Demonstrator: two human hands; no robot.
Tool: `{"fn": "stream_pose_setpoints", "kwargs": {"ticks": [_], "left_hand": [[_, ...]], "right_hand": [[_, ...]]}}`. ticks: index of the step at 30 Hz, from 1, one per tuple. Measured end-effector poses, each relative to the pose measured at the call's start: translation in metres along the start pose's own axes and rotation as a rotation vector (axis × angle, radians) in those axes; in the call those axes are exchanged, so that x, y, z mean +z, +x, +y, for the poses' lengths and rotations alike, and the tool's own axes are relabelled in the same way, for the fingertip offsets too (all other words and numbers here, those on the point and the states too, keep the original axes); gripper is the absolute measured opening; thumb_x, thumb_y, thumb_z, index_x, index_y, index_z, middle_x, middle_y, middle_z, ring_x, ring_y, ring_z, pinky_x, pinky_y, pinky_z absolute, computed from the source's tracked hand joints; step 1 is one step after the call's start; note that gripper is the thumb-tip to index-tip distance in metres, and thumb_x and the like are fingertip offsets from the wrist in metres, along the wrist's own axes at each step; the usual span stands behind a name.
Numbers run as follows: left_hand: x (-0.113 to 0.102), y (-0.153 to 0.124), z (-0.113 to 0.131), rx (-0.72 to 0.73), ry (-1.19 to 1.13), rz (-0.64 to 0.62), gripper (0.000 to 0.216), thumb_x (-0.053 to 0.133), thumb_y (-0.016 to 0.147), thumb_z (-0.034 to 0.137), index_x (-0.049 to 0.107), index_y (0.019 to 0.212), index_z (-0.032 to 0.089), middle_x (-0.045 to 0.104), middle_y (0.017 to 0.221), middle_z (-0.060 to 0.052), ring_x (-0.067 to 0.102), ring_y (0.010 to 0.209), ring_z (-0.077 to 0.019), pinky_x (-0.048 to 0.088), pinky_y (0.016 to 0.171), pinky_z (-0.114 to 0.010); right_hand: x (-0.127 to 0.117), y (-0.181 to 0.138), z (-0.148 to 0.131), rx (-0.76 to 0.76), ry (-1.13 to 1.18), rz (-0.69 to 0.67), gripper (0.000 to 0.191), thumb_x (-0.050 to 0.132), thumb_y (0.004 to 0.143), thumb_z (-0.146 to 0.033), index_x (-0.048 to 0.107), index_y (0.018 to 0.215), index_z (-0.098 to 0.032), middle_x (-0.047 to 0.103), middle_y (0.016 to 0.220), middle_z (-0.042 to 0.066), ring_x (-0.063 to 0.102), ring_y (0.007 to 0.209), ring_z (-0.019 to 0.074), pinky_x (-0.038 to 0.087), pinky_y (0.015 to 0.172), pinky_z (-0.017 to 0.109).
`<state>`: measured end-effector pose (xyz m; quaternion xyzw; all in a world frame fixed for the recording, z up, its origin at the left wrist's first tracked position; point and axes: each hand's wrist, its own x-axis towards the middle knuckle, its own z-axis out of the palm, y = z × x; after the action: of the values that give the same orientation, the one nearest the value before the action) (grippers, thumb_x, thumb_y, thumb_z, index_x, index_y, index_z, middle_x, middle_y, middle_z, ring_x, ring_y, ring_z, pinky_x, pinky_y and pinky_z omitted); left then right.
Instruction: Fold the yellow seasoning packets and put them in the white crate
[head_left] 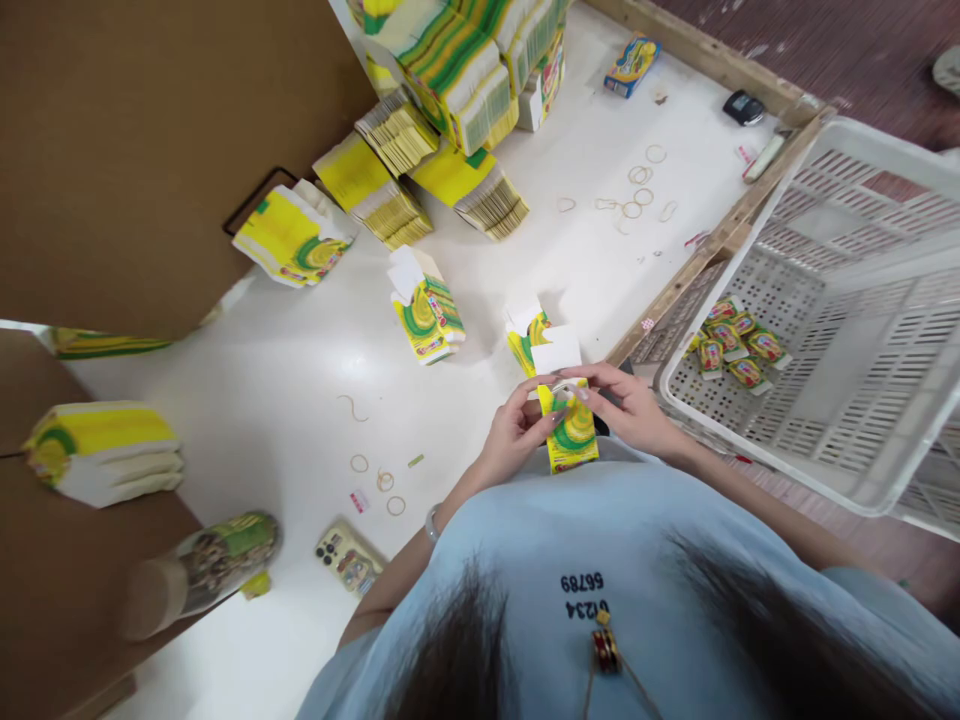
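Close to my body, both hands hold a small yellow-and-green carton [572, 432] with white flaps standing up at its top. My left hand [517, 428] grips its left side, thumb on the printed front. My right hand [622, 405] has its fingers at the top edge and flap. Just beyond lies another yellow carton [528, 336], partly hidden behind the held one's white flap. Farther left on the white table [300, 350] is a yellow carton [427, 308] with its white flaps raised.
Bundles of flat yellow cartons [450, 70] are piled at the back. A white plastic crate [832, 440] at right holds several small packed boxes [726, 338]. Rubber bands [632, 208], a blue box [632, 66], a phone [349, 560] and a jar [210, 565] lie about. A wooden rail [690, 265] edges the table.
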<state>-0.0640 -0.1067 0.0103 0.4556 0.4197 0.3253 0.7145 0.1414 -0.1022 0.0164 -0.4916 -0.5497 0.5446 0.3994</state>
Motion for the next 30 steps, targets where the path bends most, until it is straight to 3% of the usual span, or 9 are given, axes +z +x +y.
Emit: {"fn": "stream_pose_setpoints", "kwargs": {"ticks": [3,5,9,12,14,18,22,25,30], "left_hand": [[0.003,0.002,-0.005,0.036,0.020,0.064,0.047,0.075,0.087,0.050,0.063,0.124,0.024,0.066,0.069,0.003,0.061,0.061,-0.0119,0.051,0.060,-0.023],[0.005,0.004,-0.007,0.127,0.029,0.118,0.057,0.076,0.087,0.050,0.057,0.136,0.029,0.062,0.064,0.006,0.054,0.053,-0.0099,0.046,0.054,-0.022],[0.006,0.009,0.000,0.227,0.029,0.125,0.081,0.062,0.091,0.066,0.036,0.158,0.031,0.073,0.081,-0.001,0.057,0.054,-0.0122,0.047,0.049,-0.024],[0.002,0.009,0.011,0.170,0.085,0.044,0.067,0.042,0.097,0.071,0.060,0.144,0.025,0.077,0.104,-0.010,0.062,0.058,-0.0126,0.052,0.050,-0.025],[-0.001,0.008,0.017,0.135,0.141,0.044,0.057,0.048,0.098,0.065,0.071,0.131,0.024,0.077,0.117,-0.011,0.063,0.060,-0.0112,0.055,0.052,-0.024],[-0.005,0.007,0.022,0.116,0.191,0.056,0.047,0.059,0.096,0.056,0.075,0.127,0.025,0.077,0.119,-0.008,0.065,0.065,-0.0109,0.057,0.054,-0.021],[-0.005,0.006,0.023,0.134,0.206,0.056,0.045,0.063,0.095,0.052,0.075,0.128,0.024,0.080,0.107,-0.006,0.062,0.061,-0.0093,0.057,0.057,-0.021],[-0.004,0.005,0.022,0.154,0.215,0.088,0.045,0.066,0.093,0.052,0.076,0.125,0.022,0.080,0.096,-0.005,0.061,0.059,-0.0091,0.055,0.055,-0.020],[-0.003,0.005,0.019,0.154,0.227,0.127,0.043,0.066,0.092,0.052,0.078,0.120,0.021,0.080,0.093,-0.005,0.064,0.062,-0.0108,0.055,0.056,-0.021]], "right_hand": [[0.004,0.002,0.002,-0.003,-0.011,0.029,0.033,0.061,0.097,-0.050,0.077,0.104,-0.022,0.077,0.100,0.007,0.072,0.093,0.0194,0.060,0.084,0.035],[0.006,0.002,0.003,-0.066,-0.072,0.120,0.030,0.060,0.098,-0.048,0.077,0.098,-0.023,0.076,0.101,0.007,0.072,0.103,0.0219,0.060,0.091,0.039],[0.003,-0.002,0.002,-0.237,-0.269,0.224,0.028,0.056,0.100,-0.042,0.072,0.116,-0.026,0.076,0.116,0.011,0.072,0.110,0.0254,0.060,0.098,0.047],[-0.007,-0.004,-0.003,-0.408,-0.357,0.047,0.034,0.063,0.096,-0.048,0.071,0.121,-0.028,0.077,0.117,0.010,0.071,0.115,0.0276,0.057,0.104,0.051],[-0.013,-0.004,-0.006,-0.470,-0.314,-0.049,0.034,0.068,0.092,-0.052,0.073,0.115,-0.028,0.077,0.118,0.010,0.070,0.118,0.0283,0.056,0.106,0.052],[-0.013,-0.004,-0.015,-0.194,-0.125,-0.069,0.034,0.071,0.091,-0.042,0.067,0.121,-0.026,0.071,0.121,0.011,0.073,0.105,0.0233,0.064,0.078,0.038],[-0.008,-0.003,-0.024,0.106,0.047,-0.229,0.056,0.070,0.089,-0.031,0.048,0.141,-0.026,0.070,0.087,-0.001,0.069,0.070,0.0145,0.056,0.058,0.024],[-0.010,0.000,-0.030,0.138,0.023,-0.240,0.059,0.070,0.085,-0.025,0.047,0.140,-0.025,0.066,0.078,-0.005,0.065,0.063,0.0125,0.053,0.056,0.022],[-0.014,0.002,-0.031,0.135,0.020,-0.257,0.054,0.070,0.083,-0.024,0.054,0.135,-0.024,0.071,0.090,-0.001,0.066,0.063,0.0118,0.055,0.056,0.024]]}}
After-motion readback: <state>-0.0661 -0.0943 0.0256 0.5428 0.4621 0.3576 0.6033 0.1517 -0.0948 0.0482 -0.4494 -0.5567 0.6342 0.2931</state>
